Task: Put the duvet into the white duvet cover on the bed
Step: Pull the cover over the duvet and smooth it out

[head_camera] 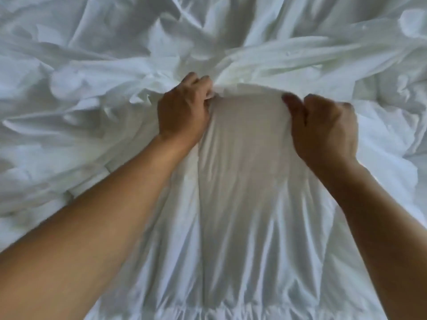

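Soft dim daylight, slight motion blur, wide-angle edges.

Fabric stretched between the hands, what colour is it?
The fabric is plain white, no pattern; the head view shows it best.

Rumpled white cloth (pixel 76 51) fills the view's far edges; whether it is a plain sheet cannot be told.

Two hands are counted, the left hand (pixel 182 112) and the right hand (pixel 323 128), one at either side of one white fabric panel (pixel 242 162). Two bare forearms, the left forearm (pixel 97 215) and the right forearm (pixel 381 215), are seen beside that panel, and one mass of crumpled white bedding (pixel 92 65) is seen around it.
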Action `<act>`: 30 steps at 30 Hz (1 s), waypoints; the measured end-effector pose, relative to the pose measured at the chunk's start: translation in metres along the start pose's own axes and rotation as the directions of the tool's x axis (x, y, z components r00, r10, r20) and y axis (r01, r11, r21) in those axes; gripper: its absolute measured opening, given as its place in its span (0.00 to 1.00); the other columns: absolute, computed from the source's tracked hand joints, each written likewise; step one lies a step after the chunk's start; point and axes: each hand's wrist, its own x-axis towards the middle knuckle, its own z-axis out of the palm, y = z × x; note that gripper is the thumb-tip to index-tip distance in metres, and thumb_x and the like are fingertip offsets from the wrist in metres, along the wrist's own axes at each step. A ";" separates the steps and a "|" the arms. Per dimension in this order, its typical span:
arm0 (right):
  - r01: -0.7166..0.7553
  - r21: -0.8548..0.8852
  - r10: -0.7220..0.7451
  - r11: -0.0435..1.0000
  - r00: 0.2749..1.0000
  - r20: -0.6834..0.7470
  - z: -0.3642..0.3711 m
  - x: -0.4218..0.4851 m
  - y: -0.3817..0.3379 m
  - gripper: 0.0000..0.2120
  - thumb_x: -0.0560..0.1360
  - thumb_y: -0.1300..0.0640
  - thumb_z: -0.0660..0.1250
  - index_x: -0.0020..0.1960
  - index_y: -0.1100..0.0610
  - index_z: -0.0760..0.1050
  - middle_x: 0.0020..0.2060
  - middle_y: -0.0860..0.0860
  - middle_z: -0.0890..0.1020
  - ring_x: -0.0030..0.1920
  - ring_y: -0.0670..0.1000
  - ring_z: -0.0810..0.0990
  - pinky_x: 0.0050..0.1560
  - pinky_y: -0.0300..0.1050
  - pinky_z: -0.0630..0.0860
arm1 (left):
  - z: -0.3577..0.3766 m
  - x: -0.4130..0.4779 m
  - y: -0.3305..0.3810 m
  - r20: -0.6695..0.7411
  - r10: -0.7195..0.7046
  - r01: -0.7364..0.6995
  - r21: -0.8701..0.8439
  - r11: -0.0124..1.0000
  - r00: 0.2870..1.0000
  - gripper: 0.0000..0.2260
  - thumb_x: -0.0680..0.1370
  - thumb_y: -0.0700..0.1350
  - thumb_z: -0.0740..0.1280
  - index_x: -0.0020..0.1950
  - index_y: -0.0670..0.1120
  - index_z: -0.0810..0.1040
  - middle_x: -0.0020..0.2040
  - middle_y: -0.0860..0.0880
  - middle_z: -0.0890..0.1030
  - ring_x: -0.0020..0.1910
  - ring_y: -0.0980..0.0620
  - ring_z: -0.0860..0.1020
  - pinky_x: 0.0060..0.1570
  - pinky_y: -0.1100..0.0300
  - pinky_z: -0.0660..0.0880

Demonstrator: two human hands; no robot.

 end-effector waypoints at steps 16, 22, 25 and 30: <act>0.044 -0.129 0.061 0.991 0.705 0.706 0.063 -0.044 0.009 0.11 0.81 0.52 0.58 0.54 0.55 0.76 0.54 0.57 0.83 0.56 0.62 0.81 0.51 0.51 0.74 | 0.037 0.028 0.059 0.575 -0.199 0.190 0.075 0.979 0.793 0.24 0.79 0.59 0.66 0.67 0.45 0.69 0.64 0.40 0.78 0.64 0.38 0.75 0.61 0.48 0.70; -0.188 0.038 0.189 0.982 0.982 -0.024 0.003 0.020 0.064 0.22 0.69 0.56 0.69 0.62 0.51 0.72 0.56 0.54 0.77 0.53 0.60 0.77 0.48 0.53 0.74 | 0.012 -0.049 0.100 0.167 0.270 -0.275 0.002 0.962 0.948 0.03 0.74 0.46 0.69 0.42 0.48 0.78 0.36 0.47 0.80 0.40 0.42 0.77 0.42 0.51 0.64; -0.069 -0.293 0.098 0.954 0.991 0.087 -0.008 0.050 0.105 0.30 0.69 0.51 0.71 0.70 0.45 0.69 0.73 0.57 0.64 0.71 0.64 0.64 0.66 0.60 0.62 | 0.013 -0.090 0.143 0.272 0.360 -0.321 -0.178 0.930 0.893 0.06 0.67 0.40 0.70 0.41 0.47 0.76 0.31 0.47 0.78 0.30 0.41 0.77 0.34 0.55 0.67; -0.082 -0.383 0.121 0.920 0.989 0.079 -0.028 0.037 0.204 0.09 0.72 0.60 0.66 0.52 0.59 0.79 0.57 0.57 0.79 0.62 0.62 0.74 0.66 0.59 0.64 | 0.041 -0.118 0.193 0.780 0.121 -0.081 -0.090 0.993 0.614 0.09 0.79 0.45 0.61 0.60 0.49 0.71 0.52 0.44 0.80 0.50 0.39 0.81 0.43 0.54 0.69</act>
